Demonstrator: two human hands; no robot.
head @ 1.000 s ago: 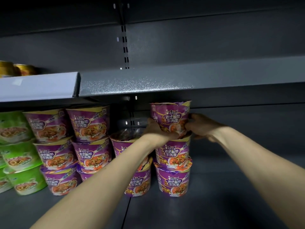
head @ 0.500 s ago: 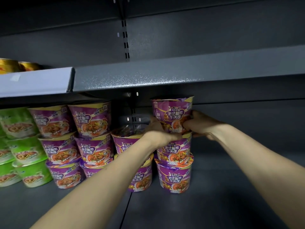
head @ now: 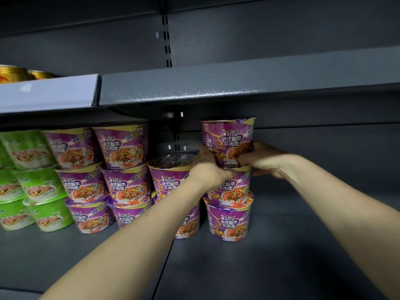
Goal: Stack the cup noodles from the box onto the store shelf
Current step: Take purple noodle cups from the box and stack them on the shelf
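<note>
A purple cup of noodles (head: 228, 137) sits on top of a stack of two others (head: 230, 221) on the dark shelf (head: 281, 256). My left hand (head: 207, 167) grips its lower left side and my right hand (head: 262, 160) grips its lower right side. Just left of that stack stands a two-high stack whose top cup (head: 171, 176) shows its lid. Further left are purple stacks three high (head: 123, 180). The box is not in view.
Green noodle cups (head: 32, 187) fill the far left of the shelf. The upper shelf's edge (head: 238, 92) hangs just above the top cup, with gold-lidded tins (head: 19, 73) on it at left. Bare shelf lies to the right of the stacks.
Both hands stay on the top cup, shifting a little lower around its base. The view has drifted slightly, and the cup sits settled on the stack.
</note>
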